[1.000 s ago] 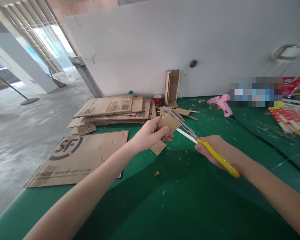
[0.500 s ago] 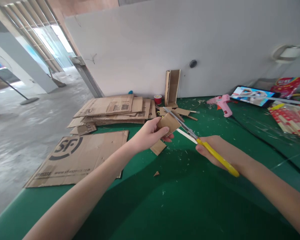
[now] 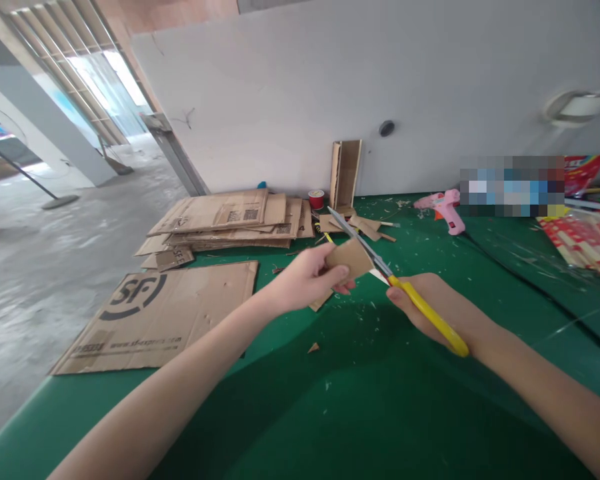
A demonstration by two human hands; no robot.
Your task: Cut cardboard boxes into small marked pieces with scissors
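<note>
My left hand (image 3: 313, 277) is closed on a small piece of brown cardboard (image 3: 353, 259), thumb on top and fingers beneath. My right hand (image 3: 423, 300) grips a pair of scissors (image 3: 427, 312) by yellow handles. The steel blades slant up and left along the cardboard's upper right edge, and part of them passes close to or over it. Under my left hand another cardboard piece (image 3: 321, 300) lies partly hidden on the green table. A small triangular scrap (image 3: 313, 347) rests nearer to me.
A large flat cardboard sheet (image 3: 180, 313) lies at left, with stacked cardboard (image 3: 220, 217) behind it. An upright cardboard channel (image 3: 347, 173) leans by the wall beside a red tub (image 3: 316, 198). At right are a pink glue gun (image 3: 445, 208), its black cord, and a red-white packet (image 3: 580, 240).
My left hand has moved slightly right and down with the cardboard piece, further along the scissor blades. My right hand with the scissors has shifted a little left.
</note>
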